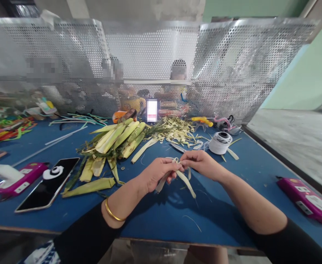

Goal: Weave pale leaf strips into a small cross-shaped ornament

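Above the blue table, my left hand (pixel 165 172) pinches a pale corn husk strip (pixel 187 184) that is looped at the top. Two ends of the strip hang down below my fingers. My right hand (pixel 195 164) closes its fingertips on the same husk from the other side. Whether a thread runs through the loop I cannot tell. Just past my hands lie scissors (pixel 178 147), and a spool of white cord (pixel 220 143) stands to their right. A pile of corn husks (pixel 119 139) sits to the left, with husk scraps (pixel 177 129) behind.
A black phone (pixel 47 187) and a magenta power strip (pixel 23 180) lie on the left. Another magenta power strip (pixel 305 198) is at the right edge. Across the back runs a perforated metal screen (pixel 152 47), with people behind it. A yellow-handled tool (pixel 202 121) lies near it.
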Action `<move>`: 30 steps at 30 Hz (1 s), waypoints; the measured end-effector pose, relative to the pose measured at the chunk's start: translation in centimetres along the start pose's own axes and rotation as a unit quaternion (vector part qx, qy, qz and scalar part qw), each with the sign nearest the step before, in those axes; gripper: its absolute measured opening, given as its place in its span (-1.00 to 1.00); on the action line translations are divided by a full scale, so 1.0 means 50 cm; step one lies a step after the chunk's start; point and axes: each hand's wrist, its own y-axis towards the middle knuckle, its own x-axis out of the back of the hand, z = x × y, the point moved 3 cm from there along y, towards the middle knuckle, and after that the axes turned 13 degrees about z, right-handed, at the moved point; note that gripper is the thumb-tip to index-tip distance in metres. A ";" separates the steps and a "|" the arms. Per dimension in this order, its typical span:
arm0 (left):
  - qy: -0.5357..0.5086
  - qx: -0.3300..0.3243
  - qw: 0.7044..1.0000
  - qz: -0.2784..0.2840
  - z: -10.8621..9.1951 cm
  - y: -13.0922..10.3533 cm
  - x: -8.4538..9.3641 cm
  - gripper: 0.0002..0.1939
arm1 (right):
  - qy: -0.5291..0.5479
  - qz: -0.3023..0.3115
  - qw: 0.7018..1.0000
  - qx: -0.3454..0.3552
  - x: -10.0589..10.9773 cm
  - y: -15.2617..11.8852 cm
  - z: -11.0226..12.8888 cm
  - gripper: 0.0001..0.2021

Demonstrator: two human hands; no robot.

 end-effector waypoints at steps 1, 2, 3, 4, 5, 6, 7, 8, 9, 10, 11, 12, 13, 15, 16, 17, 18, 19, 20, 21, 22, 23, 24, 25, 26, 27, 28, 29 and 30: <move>-0.004 0.002 1.000 0.005 0.000 0.000 -0.001 -0.76 | -0.015 -0.018 1.000 -0.007 0.002 0.000 -0.004 -0.76; -0.009 0.003 1.000 0.008 0.001 0.000 -0.002 -0.77 | -0.036 -0.039 0.998 -0.015 0.003 0.000 -0.008 -0.76; -0.015 0.006 1.000 0.008 0.002 0.001 -0.003 -0.78 | -0.063 -0.060 0.996 -0.023 0.003 0.000 -0.011 -0.76; -0.021 0.009 1.000 0.005 0.003 0.001 -0.004 -0.77 | -0.091 -0.078 0.992 -0.027 0.003 0.001 -0.015 -0.76; -0.028 0.013 1.000 0.000 0.004 0.001 -0.003 -0.77 | -0.116 -0.096 0.988 -0.029 0.002 0.001 -0.017 -0.76; -0.036 0.016 0.999 -0.008 0.004 0.001 -0.003 -0.78 | -0.140 -0.118 0.983 -0.029 0.002 0.000 -0.017 -0.76; -0.046 0.016 0.999 -0.017 0.004 0.001 -0.002 -0.78 | -0.164 -0.145 0.976 -0.024 0.002 -0.002 -0.015 -0.77; -0.060 0.015 0.998 -0.027 0.004 0.001 -0.001 -0.79 | -0.191 -0.178 0.965 -0.013 0.003 -0.006 -0.009 -0.78; -0.077 0.013 0.996 -0.035 0.002 0.000 0.001 -0.80 | -0.225 -0.215 0.950 0.005 0.004 -0.011 0.000 -0.78; -0.099 0.009 0.994 -0.041 0.000 0.000 0.002 -0.81 | -0.265 -0.247 0.932 0.030 0.004 -0.018 0.012 -0.78; -0.124 0.006 0.991 -0.044 -0.002 -0.001 0.003 -0.83 | -0.308 -0.267 0.911 0.063 0.001 -0.024 0.026 -0.78; -0.151 0.004 0.987 -0.046 -0.004 -0.001 0.004 -0.86 | -0.353 -0.265 0.892 0.100 -0.005 -0.030 0.040 -0.80; -0.179 0.002 0.982 -0.050 -0.005 0.000 0.005 -0.90 | -0.396 -0.244 0.875 0.137 -0.015 -0.033 0.053 -0.80; -0.228 -0.007 0.972 -0.060 -0.007 0.001 0.009 -0.93 | -0.476 -0.159 0.843 0.193 -0.041 -0.034 0.070 -0.77; -0.243 -0.015 0.968 -0.064 -0.007 0.002 0.011 -0.90 | -0.509 -0.114 0.828 0.208 -0.054 -0.032 0.073 -0.74; -0.250 -0.024 0.966 -0.065 -0.007 0.003 0.013 -0.88 | -0.535 -0.078 0.813 0.215 -0.066 -0.029 0.073 -0.73; -0.250 -0.033 0.966 -0.064 -0.006 0.005 0.015 -0.87 | -0.553 -0.055 0.802 0.219 -0.075 -0.025 0.071 -0.72; -0.245 -0.041 0.967 -0.059 -0.004 0.006 0.017 -0.88 | -0.564 -0.047 0.794 0.223 -0.082 -0.022 0.069 -0.72; -0.239 -0.046 0.968 -0.054 -0.003 0.008 0.018 -0.89 | -0.568 -0.049 0.789 0.228 -0.086 -0.019 0.066 -0.73; -0.232 -0.048 0.970 -0.049 -0.001 0.009 0.018 -0.91 | -0.568 -0.057 0.787 0.236 -0.090 -0.017 0.065 -0.72; -0.228 -0.048 0.971 -0.045 0.001 0.010 0.019 -0.91 | -0.566 -0.066 0.785 0.244 -0.093 -0.016 0.064 -0.71; -0.225 -0.047 0.972 -0.043 0.003 0.010 0.019 -0.92 | -0.562 -0.072 0.784 0.255 -0.096 -0.017 0.065 -0.71; -0.223 -0.049 0.973 -0.043 0.003 0.010 0.019 -0.94 | -0.557 -0.073 0.783 0.267 -0.100 -0.019 0.067 -0.71; -0.221 -0.052 0.973 -0.046 0.003 0.009 0.019 -0.95 | -0.552 -0.070 0.782 0.280 -0.106 -0.021 0.070 -0.71; -0.220 -0.054 0.973 -0.052 0.002 0.008 0.019 -0.97 | -0.547 -0.064 0.781 0.294 -0.112 -0.024 0.073 -0.72; -0.219 -0.057 0.972 -0.059 0.002 0.007 0.018 -0.97 | -0.541 -0.057 0.780 0.308 -0.119 -0.027 0.078 -0.73; -0.219 -0.059 0.972 -0.064 0.000 0.005 0.017 -0.96 | -0.535 -0.049 0.780 0.320 -0.126 -0.030 0.083 -0.73; -0.219 -0.059 0.971 -0.069 -0.001 0.004 0.016 -0.96 | -0.529 -0.042 0.781 0.329 -0.131 -0.033 0.087 -0.73; -0.220 -0.058 0.971 -0.072 -0.002 0.003 0.014 -0.95 | -0.521 -0.036 0.784 0.335 -0.135 -0.035 0.090 -0.74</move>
